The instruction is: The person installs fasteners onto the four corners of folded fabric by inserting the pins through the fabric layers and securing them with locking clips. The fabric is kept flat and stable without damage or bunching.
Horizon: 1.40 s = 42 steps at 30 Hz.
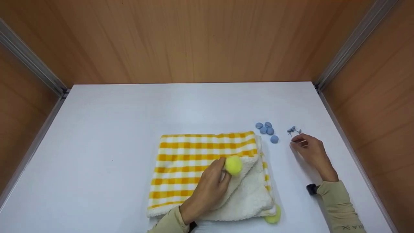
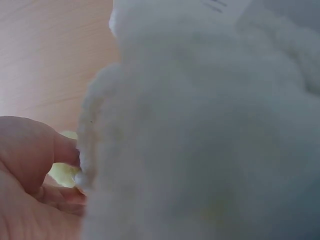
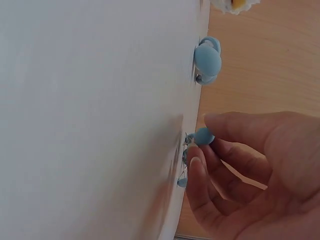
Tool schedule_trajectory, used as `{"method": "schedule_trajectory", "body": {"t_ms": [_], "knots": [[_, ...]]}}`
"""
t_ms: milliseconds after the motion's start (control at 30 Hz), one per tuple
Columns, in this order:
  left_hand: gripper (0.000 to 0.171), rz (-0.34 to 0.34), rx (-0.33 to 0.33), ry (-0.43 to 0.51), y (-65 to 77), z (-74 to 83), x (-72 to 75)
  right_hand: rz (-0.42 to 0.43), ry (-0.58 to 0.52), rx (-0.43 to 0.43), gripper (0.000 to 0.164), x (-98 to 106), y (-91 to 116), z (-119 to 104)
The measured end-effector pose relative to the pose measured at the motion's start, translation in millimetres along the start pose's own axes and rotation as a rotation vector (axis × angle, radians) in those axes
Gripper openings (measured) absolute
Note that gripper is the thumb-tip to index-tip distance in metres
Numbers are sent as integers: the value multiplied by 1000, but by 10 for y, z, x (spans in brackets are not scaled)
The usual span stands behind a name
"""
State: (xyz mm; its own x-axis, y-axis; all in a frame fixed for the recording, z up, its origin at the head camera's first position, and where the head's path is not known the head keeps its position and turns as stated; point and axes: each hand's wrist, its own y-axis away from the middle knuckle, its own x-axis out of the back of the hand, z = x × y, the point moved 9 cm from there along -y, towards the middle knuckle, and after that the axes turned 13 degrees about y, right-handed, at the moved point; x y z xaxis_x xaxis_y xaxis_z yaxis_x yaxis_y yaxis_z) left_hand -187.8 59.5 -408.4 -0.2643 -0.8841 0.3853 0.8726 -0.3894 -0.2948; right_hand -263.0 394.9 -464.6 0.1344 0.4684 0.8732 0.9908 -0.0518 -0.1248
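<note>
My left hand (image 1: 211,184) grips a folded-up corner of a yellow-and-white checked blanket (image 1: 184,155) with a fleecy white underside. A yellow pompom (image 1: 233,165) sits at that corner, beside the fingertips. In the left wrist view, white fleece (image 2: 190,125) fills most of the picture, next to the thumb. To the right of the blanket, my right hand (image 1: 311,151) is low over the table. Its thumb and forefinger pinch a small blue domed piece (image 3: 203,136); the part under it is hidden by a fingertip. Several blue-headed pins (image 1: 293,130) lie just beyond these fingertips.
Several blue round caps (image 1: 266,128) are grouped past the blanket's far right corner, with a single cap (image 1: 274,139) nearer. Another yellow pompom (image 1: 273,216) lies at the blanket's near right corner. Wood-grain panels (image 1: 200,42) border the white table (image 1: 97,136) at the back and sides.
</note>
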Motion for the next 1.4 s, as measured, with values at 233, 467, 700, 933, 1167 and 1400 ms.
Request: {"method": "schedule_trajectory", "body": {"t_ms": [233,467,700,933,1167,1400], "knots": [[20,-4,-51,41,2,48,7,49,16,59,11,106,21,-126],[23,-32,-22,95,-16,34,-6,133,46,170,11,358,134,-517],[31,-22,43,141,-31,-4,4,181,32,296,13,553,321,-1003],[14,1,24,152,-26,19,18,149,18,387,14,592,529,-1415],[20,21,24,207,-26,34,33,24,-164,533,25,497,790,-1873],[21,25,32,255,-13,67,44,-112,-284,651,32,494,1010,-2308]]}}
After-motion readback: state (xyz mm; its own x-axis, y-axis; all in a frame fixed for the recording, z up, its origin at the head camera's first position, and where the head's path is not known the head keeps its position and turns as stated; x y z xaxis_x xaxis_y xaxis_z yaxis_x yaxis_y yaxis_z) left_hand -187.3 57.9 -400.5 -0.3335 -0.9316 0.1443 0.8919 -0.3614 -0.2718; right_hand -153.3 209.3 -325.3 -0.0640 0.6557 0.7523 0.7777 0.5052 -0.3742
